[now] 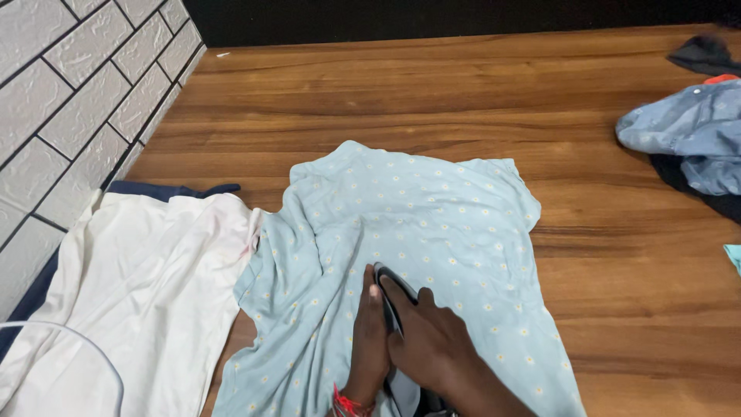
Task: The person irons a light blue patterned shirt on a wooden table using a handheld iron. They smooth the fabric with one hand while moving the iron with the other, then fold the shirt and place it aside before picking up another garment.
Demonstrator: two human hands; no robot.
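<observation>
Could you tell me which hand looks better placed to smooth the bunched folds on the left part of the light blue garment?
Probably the left hand: it lies flat on the garment beside those folds, while the right hand grips the iron.

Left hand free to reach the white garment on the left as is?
Probably yes. The left hand lies flat on the light blue dotted garment beside the iron, holding nothing, and the white garment lies right next to it, nothing between.
</observation>
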